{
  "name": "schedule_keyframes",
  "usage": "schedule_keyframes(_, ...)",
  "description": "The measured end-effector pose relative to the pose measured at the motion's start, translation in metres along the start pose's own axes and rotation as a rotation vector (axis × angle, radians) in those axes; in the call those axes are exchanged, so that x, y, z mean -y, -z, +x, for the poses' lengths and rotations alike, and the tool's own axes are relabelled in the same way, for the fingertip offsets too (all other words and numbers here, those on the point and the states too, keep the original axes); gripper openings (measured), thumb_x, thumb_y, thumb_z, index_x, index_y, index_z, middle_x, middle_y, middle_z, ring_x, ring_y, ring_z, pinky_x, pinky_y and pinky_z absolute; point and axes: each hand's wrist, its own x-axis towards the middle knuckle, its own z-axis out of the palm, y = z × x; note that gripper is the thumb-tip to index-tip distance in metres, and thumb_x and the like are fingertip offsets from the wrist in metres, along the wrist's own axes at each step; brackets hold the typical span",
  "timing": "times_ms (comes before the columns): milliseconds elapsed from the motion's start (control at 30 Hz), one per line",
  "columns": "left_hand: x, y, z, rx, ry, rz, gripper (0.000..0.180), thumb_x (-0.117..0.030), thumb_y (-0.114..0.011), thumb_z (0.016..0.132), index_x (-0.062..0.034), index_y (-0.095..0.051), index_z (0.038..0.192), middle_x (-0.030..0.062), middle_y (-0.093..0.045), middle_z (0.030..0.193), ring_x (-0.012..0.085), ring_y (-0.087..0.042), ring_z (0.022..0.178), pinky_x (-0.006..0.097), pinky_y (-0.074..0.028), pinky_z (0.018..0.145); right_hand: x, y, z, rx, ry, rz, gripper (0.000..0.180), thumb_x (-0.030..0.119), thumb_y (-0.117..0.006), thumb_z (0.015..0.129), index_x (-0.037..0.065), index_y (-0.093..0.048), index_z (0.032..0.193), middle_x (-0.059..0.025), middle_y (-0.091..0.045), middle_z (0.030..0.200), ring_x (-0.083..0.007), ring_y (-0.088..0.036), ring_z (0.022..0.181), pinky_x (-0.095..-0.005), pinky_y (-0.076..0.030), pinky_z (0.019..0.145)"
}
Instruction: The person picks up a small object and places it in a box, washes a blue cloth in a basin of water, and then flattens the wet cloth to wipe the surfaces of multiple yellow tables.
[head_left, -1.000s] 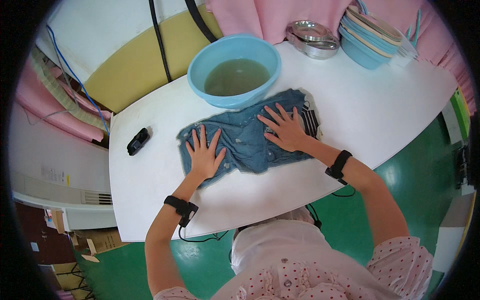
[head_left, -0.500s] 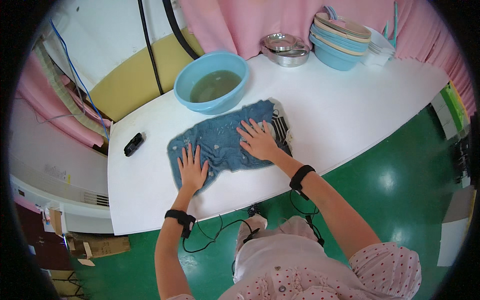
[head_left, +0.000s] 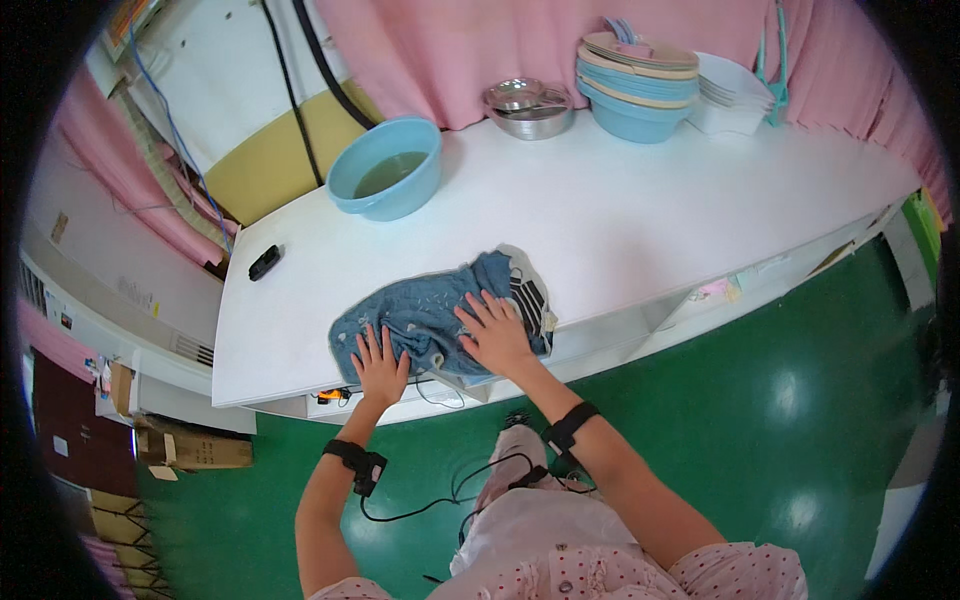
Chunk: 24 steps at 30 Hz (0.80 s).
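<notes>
A rumpled blue cloth with pale marks and a black-and-white striped end lies at the near edge of the white table, part of it hanging over the edge. My left hand rests flat on its near left part, fingers spread. On the right part, beside the stripes, my right hand presses palm down, its fingers also apart. A light-blue basin holding murky water stands behind the cloth.
A small black device lies at the table's left. Along the back stand metal bowls, a stack of blue and beige basins and white trays. Under the tabletop are open shelves. Pink curtains hang behind.
The cloth has slid toward me under both hands, from the middle of the tabletop to its near edge, and is more bunched. The gap between cloth and basin has widened.
</notes>
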Motion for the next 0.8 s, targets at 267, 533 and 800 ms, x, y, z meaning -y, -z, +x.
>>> schedule_keyframes(267,-0.119,0.024,0.081,0.401,-0.188,-0.03,0.07,-0.061,-0.036,0.081,-0.0339,-0.008,0.14,0.014,0.01,0.146,0.0404,0.008,0.132,0.065,0.0,0.097,-0.159,0.054,-0.029,-0.015,-0.172,-0.064,0.046,0.048,-0.037,0.088,0.029,-0.04,0.13,-0.007,-0.028,0.141,-0.0248,-0.024,0.13,-0.0423,-0.02,0.104)
schedule_keyframes(533,-0.17,0.014,0.174,0.43,-0.15,-0.04,0.067,-0.061,-0.03,0.084,-0.0338,-0.004,0.14,0.0129,0.014,0.145,0.0394,0.01,0.132,0.063,-0.003,0.099,-0.226,0.059,0.025,-0.005,-0.24,-0.088,0.045,0.046,-0.035,0.089,0.03,-0.039,0.131,-0.0049,-0.028,0.141,-0.0234,-0.025,0.13,-0.043,-0.017,0.105)
schedule_keyframes(800,-0.186,0.006,0.221,0.439,0.015,-0.035,0.066,-0.06,-0.029,0.086,-0.0348,0.0,0.139,0.0117,0.013,0.145,0.039,0.011,0.132,0.064,-0.003,0.099,-0.266,0.052,0.077,0.072,-0.18,-0.122,0.046,0.045,-0.034,0.09,0.031,-0.033,0.133,-0.0036,-0.025,0.142,-0.0222,-0.023,0.13,-0.0453,-0.016,0.104)
